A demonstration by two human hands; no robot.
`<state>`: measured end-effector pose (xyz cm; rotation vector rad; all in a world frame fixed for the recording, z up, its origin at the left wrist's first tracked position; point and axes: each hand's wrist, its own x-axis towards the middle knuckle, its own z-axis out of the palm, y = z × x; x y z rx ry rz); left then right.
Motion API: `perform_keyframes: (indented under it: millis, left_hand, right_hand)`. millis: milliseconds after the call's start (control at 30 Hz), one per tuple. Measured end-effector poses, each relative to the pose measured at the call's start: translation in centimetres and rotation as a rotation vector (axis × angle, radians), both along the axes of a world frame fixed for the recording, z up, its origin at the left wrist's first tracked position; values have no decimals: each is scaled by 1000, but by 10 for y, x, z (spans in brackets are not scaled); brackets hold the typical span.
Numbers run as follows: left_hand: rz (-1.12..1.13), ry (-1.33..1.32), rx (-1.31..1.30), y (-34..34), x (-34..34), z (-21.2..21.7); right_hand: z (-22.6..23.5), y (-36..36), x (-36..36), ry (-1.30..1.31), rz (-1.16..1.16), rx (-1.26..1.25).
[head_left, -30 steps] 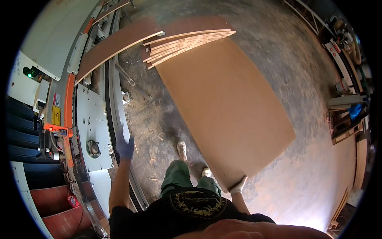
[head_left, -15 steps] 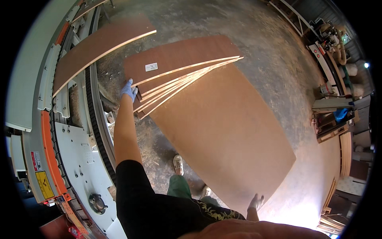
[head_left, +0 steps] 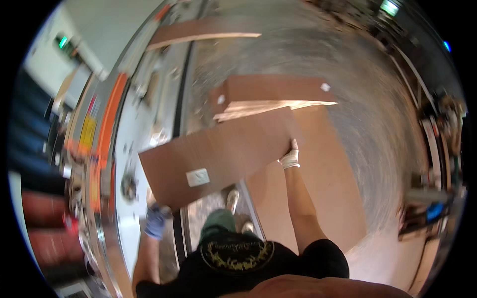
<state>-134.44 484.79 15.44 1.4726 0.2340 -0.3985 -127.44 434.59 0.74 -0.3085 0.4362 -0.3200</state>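
Board now lifted, left grip and right grip on opposite edges

Lifted board blocks front; machine crowds left; floor open right

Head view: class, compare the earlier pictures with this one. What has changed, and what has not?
A brown rectangular board with a white label is now lifted off the stack, the left hand at its near corner, the right hand on its far edge. The large sheet still lies on the floor.

Brown board, white label; blurred left glove seemingly blue.
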Motion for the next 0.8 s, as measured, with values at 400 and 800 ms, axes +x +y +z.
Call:
perform_keyframes:
  millis: [400,800]
  left_hand:
    - [748,-35,-396,138,-61,-128]
    - [1149,-62,-341,172,88,-145]
  right_hand:
    - [59,241,-194,199,614,86]
    - [33,332,-123,248,852,-45]
